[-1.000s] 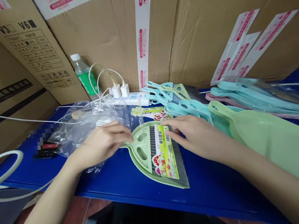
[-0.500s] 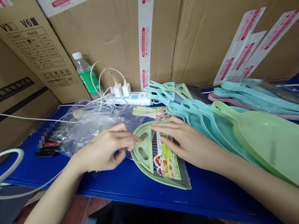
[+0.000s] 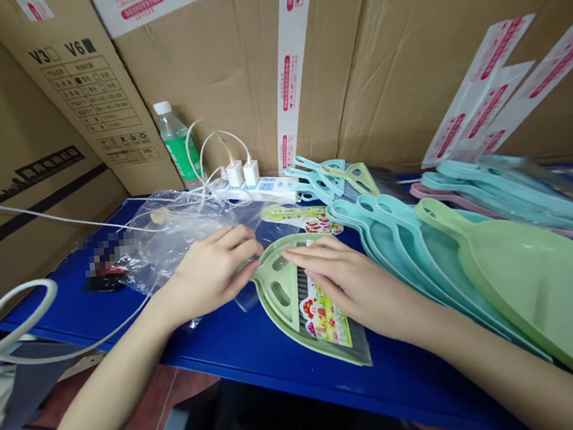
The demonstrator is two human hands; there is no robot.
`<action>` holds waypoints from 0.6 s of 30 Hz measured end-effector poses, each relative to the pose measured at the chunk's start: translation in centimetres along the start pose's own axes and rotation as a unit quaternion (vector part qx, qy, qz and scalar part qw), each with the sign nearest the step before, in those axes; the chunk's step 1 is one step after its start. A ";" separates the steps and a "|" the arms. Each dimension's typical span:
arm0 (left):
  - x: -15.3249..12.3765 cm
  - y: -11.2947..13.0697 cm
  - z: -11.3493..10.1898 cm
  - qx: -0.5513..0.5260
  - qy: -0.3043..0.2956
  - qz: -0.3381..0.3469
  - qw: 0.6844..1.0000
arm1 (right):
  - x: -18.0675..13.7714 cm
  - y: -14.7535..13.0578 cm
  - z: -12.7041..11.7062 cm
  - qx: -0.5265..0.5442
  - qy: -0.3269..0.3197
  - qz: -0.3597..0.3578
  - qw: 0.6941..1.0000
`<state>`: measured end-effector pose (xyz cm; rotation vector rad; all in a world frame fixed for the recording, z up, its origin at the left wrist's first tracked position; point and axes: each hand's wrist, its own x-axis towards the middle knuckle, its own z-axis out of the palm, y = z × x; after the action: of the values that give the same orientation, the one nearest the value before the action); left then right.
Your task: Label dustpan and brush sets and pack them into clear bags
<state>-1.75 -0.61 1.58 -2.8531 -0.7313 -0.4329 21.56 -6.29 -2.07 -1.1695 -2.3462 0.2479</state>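
Observation:
A small light-green dustpan (image 3: pixel 278 321) lies on the blue table, with a matching green hand brush (image 3: pixel 288 278) nested in it. The brush has oval holes and dark grey bristles. A colourful printed card (image 3: pixel 332 323) rests over the bristles. My left hand (image 3: pixel 215 268) is closed at the dustpan's narrow left end, thumb and fingers pinched together; the handle there is hidden. Across the top of the brush and card lies my right hand (image 3: pixel 350 280), fingers stretched out flat and touching the set.
Larger dustpans, turquoise (image 3: pixel 399 245) and green (image 3: pixel 538 280), overlap on the right. Small brushes (image 3: pixel 323 178) lie behind. Clear plastic bags (image 3: pixel 177 231), a power strip (image 3: pixel 274 188) with white cables and a bottle (image 3: pixel 180 147) stand left. Cardboard boxes (image 3: pixel 234 79) wall the back.
My left hand's fingers have closed at the dustpan's narrow end; before, the index finger pointed onto the brush. My right hand stays flat on the set. The view has shifted slightly.

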 end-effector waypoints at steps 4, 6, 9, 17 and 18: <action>0.1 0.3 0.8 0.022 0.030 -0.083 0.996 | 0.0 -0.2 0.2 0.007 -0.013 -0.012 1.000; 0.3 0.6 0.8 0.053 0.026 -0.132 0.990 | 0.1 -0.3 0.3 0.012 -0.017 -0.013 1.000; 0.4 1.0 0.4 0.108 0.023 -0.198 0.974 | 0.0 -0.5 0.3 0.018 -0.014 -0.012 1.000; -0.4 1.0 -1.3 0.206 -0.071 -0.261 0.940 | -1.0 0.5 -1.6 -0.067 0.027 0.078 0.994; -0.6 1.0 -1.6 0.225 -0.075 -0.273 0.932 | -1.2 0.5 -1.9 -0.086 0.016 0.087 0.992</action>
<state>-2.08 -2.10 2.79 -2.2404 -1.4483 -0.0850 23.53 -7.02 -1.05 -1.4526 -2.2765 0.0868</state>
